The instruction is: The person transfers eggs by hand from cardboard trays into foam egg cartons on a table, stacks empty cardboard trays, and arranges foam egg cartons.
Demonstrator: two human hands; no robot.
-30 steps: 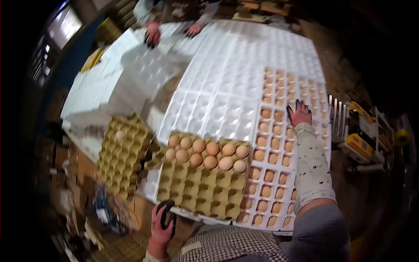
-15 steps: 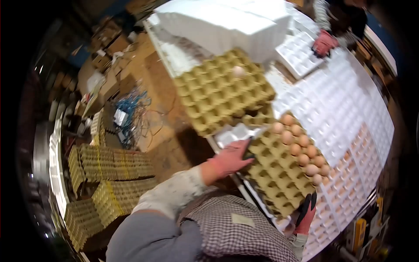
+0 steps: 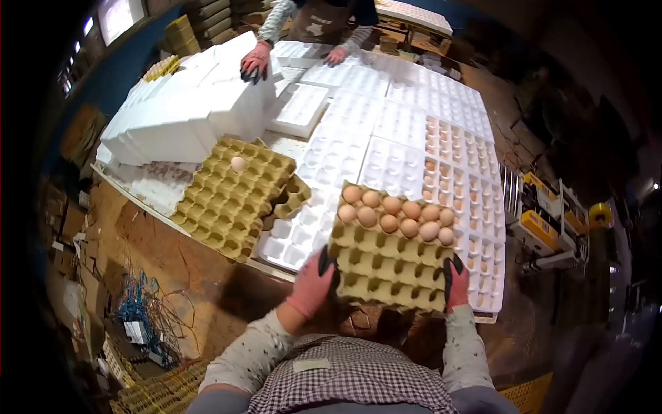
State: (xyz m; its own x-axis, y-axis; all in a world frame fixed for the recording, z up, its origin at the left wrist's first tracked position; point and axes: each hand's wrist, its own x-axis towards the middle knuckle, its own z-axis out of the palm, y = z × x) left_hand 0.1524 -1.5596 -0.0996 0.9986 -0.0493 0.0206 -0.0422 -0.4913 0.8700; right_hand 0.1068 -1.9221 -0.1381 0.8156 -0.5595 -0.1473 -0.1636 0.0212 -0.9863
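Note:
A yellow-brown pulp egg tray [image 3: 393, 272] is held between my two gloved hands at the table's front edge. My left hand [image 3: 314, 281] grips its left side and my right hand [image 3: 456, 281] its right side. Brown eggs [image 3: 389, 222] fill the tray's two far rows; the nearer cups hold none. White foam trays with eggs [image 3: 476, 241] lie to the right, partly behind the held tray. Foam trays without eggs [image 3: 334, 155] lie beyond and to the left. Another pulp tray [image 3: 227, 196], with one egg [image 3: 238, 163] in it, rests at the left over further pulp trays.
Across the table a co-worker's gloved hand [image 3: 256, 62] touches a stack of white foam trays [image 3: 179, 124]; the other hand [image 3: 336, 56] is on the trays. A machine with yellow parts [image 3: 541, 231] stands at right. Blue strapping [image 3: 141, 303] lies on the floor at left.
The view has swung back toward the table's far side. My hands have shifted on the part-filled tray and now hold its opposite sides, with the tray nearly square to me.

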